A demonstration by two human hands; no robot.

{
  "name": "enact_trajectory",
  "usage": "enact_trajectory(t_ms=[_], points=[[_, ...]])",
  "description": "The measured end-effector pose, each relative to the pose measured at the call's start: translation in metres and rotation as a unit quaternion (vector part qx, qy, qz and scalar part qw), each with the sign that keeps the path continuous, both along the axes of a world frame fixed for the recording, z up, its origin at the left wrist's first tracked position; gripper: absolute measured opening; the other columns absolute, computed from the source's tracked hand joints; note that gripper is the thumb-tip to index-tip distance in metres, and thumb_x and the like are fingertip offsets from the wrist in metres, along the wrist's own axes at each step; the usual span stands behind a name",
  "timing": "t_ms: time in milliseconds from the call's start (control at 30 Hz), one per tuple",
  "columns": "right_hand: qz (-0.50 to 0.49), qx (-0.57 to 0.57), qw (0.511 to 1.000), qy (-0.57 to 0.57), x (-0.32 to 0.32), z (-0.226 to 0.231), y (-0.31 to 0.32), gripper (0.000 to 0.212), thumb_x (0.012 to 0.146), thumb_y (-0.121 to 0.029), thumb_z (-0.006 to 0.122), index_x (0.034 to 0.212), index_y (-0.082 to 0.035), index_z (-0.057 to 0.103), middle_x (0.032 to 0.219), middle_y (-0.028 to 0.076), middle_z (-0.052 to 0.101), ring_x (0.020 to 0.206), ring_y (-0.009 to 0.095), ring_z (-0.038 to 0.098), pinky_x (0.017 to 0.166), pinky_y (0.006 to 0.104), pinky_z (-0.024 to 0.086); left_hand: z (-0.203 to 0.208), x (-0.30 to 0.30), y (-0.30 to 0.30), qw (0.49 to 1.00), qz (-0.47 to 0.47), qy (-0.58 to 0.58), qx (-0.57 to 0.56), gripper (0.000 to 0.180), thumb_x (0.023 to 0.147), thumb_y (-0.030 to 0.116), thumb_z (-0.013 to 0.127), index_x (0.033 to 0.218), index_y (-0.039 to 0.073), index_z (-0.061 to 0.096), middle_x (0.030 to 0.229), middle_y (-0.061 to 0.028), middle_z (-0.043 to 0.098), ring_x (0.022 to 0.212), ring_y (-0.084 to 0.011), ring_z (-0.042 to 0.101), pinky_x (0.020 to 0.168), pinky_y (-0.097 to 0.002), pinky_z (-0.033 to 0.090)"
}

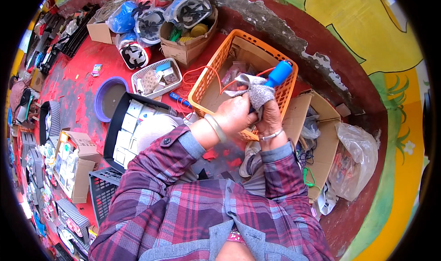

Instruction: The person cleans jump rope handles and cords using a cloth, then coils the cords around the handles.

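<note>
Blue cylindrical thing (279, 73) — smooth, rounded end, tilted up and right, seen against the far right corner of the orange basket (262, 46). Grey cloth (261, 89), speckled, bunched around its lower part — one flap spread left over the basket's interior. Left hand (235, 115) curled at the cloth's lower left, right hand (270, 116) gripping its underside, both by the near right corner. Blue thing's lower end: hidden.

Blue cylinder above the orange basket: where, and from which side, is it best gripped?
Probably around the round barrel of the blue cylinder, from the far right, where it juts clear of the grey cloth; the left hand and right hand crowd the near side.
</note>
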State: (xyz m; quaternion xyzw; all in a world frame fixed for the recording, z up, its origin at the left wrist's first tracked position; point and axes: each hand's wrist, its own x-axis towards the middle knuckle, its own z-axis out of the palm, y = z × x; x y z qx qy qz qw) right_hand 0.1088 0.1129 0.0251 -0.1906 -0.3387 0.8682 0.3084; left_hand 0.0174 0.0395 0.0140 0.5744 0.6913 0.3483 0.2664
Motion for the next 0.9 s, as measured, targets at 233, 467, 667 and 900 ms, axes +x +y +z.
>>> enact_trajectory(t_ms=[233, 467, 667, 900], points=[[-0.077, 0.046, 0.995, -0.042, 0.003, -0.005, 0.021, 0.023, 0.079, -0.012, 0.062, 0.099, -0.002, 0.057, 0.086, 0.009, 0.062, 0.076, 0.021, 0.062, 0.068, 0.0325, 0.053, 0.016, -0.018, 0.001, 0.997, -0.063, 0.029, 0.027, 0.041, 0.075, 0.035, 0.063, 0.098, 0.002, 0.053, 0.089, -0.0193, 0.062, 0.082, -0.0387, 0.059, 0.073, -0.0431, 0.047], [0.070, 0.159, 0.961, -0.216, 0.012, 0.014, 0.016, 0.021, 0.076, -0.008, 0.060, 0.097, -0.004, 0.059, 0.080, 0.000, 0.060, 0.069, 0.010, 0.056, 0.060, 0.0213, 0.044, 0.010, -0.048, 0.013, 0.948, 0.075, -0.227, 0.212, 0.048, 0.076, 0.030, 0.069, 0.109, -0.003, 0.054, 0.115, -0.0137, 0.048, 0.108, -0.0212, 0.047, 0.094, -0.0321, 0.036], [0.092, 0.243, 0.940, -0.222, 0.000, 0.001, 0.000, 0.022, 0.078, -0.001, 0.057, 0.100, -0.001, 0.056, 0.086, 0.001, 0.058, 0.075, 0.010, 0.056, 0.064, 0.0241, 0.046, 0.030, -0.027, 0.000, 0.976, 0.102, -0.104, 0.164, 0.044, 0.072, 0.034, 0.072, 0.098, 0.002, 0.058, 0.103, -0.0105, 0.055, 0.093, -0.0187, 0.055, 0.081, -0.0310, 0.044], [0.112, 0.213, 0.931, -0.275, -0.011, 0.027, -0.023, 0.027, 0.066, 0.007, 0.051, 0.090, 0.000, 0.060, 0.082, 0.001, 0.059, 0.073, 0.011, 0.056, 0.064, 0.0224, 0.044, 0.016, -0.025, 0.006, 0.833, 0.090, -0.521, 0.164, 0.022, 0.081, 0.022, 0.066, 0.091, 0.004, 0.057, 0.082, -0.0037, 0.062, 0.074, -0.0103, 0.059, 0.068, -0.0235, 0.047]])
